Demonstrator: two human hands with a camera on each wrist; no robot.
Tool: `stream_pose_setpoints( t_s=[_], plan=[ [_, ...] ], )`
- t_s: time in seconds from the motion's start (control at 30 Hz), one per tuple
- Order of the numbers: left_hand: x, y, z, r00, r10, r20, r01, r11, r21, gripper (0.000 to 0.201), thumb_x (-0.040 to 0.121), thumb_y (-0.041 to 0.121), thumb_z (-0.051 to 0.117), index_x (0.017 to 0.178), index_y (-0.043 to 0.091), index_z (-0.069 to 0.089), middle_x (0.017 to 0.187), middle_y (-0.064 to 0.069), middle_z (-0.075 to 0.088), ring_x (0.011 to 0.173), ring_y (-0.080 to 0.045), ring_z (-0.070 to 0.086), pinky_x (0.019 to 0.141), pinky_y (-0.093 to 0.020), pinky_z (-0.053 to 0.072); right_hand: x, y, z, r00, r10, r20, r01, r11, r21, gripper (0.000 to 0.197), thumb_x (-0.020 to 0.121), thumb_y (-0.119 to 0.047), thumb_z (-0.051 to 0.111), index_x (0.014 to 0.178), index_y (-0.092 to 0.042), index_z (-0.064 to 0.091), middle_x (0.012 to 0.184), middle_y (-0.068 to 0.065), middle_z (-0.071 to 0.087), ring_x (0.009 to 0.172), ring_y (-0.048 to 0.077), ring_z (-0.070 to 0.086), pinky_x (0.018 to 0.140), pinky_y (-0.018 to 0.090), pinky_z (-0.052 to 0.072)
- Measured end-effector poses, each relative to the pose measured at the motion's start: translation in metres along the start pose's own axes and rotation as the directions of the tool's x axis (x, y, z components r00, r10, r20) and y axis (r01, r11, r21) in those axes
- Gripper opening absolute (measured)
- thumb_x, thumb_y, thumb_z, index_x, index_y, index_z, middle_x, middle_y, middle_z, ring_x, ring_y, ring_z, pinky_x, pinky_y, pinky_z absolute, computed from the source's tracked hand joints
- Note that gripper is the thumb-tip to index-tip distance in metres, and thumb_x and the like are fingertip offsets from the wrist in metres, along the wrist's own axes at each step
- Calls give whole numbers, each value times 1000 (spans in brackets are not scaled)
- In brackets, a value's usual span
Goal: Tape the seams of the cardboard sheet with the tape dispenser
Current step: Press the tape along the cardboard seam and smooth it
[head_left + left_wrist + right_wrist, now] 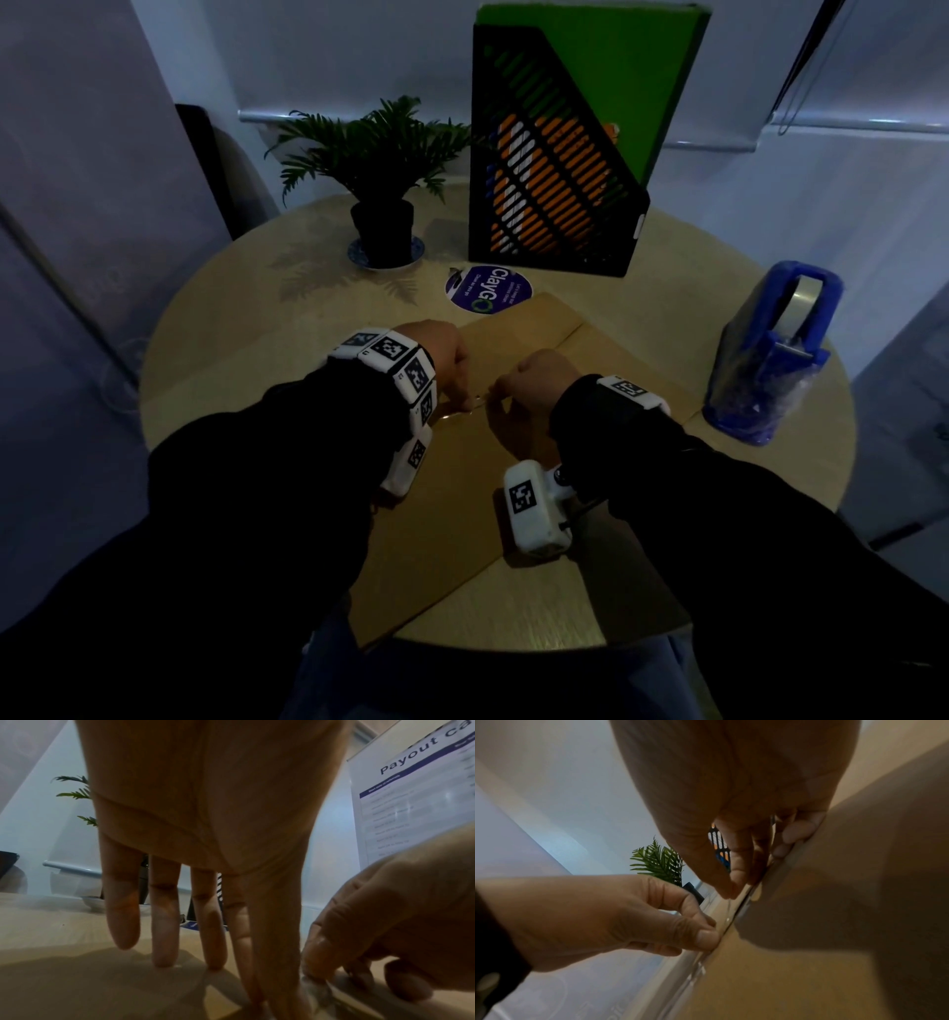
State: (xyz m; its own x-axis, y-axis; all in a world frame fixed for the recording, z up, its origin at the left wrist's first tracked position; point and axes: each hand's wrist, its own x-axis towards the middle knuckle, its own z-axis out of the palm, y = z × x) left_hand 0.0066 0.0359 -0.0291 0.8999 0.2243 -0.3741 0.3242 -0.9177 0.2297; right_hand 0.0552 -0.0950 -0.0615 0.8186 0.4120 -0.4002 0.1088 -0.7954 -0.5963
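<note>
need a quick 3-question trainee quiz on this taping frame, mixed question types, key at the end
1. True or false: the tape dispenser is in the person's right hand.
2. What do both hands pinch over the cardboard sheet? A) a strip of clear tape B) a pen C) the round sticker
3. Fill in: the potted plant stands to the ___ of the black file holder in the head view.

Key
1. False. It stands alone on the table, to the right of the cardboard.
2. A. The left hand and right hand each pinch an end of the clear tape.
3. Left.
</note>
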Motion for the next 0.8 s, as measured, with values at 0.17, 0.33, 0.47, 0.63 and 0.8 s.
stream_pose_setpoints(
  t_s=[0.17, 0.33, 0.47, 0.63, 0.8],
  plan=[
    [1, 1, 0, 1000, -1, 17, 0, 999, 47, 17, 79, 27, 74, 88, 13, 70, 88, 0, 64, 85, -18, 58, 71, -28, 44, 1, 0, 0, 1000, -11, -15, 11, 1000, -17, 37, 86, -29, 64, 55, -13, 52, 56, 2, 49, 49, 15, 44, 48, 24, 34],
    [-1, 4, -1, 1000, 4, 16, -5, 997, 79, 20, 83, 25, 72, 98, 12, 72, 89, 0, 61, 84, -16, 55, 59, -21, 40, -1, -1, -4, 1000, 6, -2, -6, 1000, 14, 42, 84, -26, 69, 51, -13, 47, 51, 2, 44, 43, 14, 38, 45, 24, 32],
    [0, 4, -1, 1000, -6, 24, 4, 996, 86, 23, 81, 27, 73, 97, 12, 71, 91, -1, 63, 85, -18, 57, 72, -28, 42, 3, -4, -6, 1000, 6, 21, -5, 998, -67, 39, 84, -29, 70, 54, -13, 51, 56, 3, 48, 47, 15, 43, 47, 24, 35],
    [1, 4, 0, 1000, -2, 29, -1, 994, 108, 31, 80, 30, 73, 104, 9, 70, 95, -2, 64, 89, -20, 58, 76, -30, 44, 6, -8, -7, 999, 12, 37, -6, 988, -155, 32, 85, -31, 69, 62, -13, 57, 62, 2, 53, 53, 14, 47, 50, 23, 39],
    [1, 5, 1, 1000, -8, 21, 5, 987, 158, 24, 82, 30, 72, 96, 12, 68, 83, 1, 60, 81, -17, 55, 68, -26, 42, 9, -10, -9, 998, 8, 56, 10, 952, -307, 30, 89, -37, 63, 82, -8, 65, 77, 5, 58, 66, 17, 53, 64, 27, 45]
  ],
)
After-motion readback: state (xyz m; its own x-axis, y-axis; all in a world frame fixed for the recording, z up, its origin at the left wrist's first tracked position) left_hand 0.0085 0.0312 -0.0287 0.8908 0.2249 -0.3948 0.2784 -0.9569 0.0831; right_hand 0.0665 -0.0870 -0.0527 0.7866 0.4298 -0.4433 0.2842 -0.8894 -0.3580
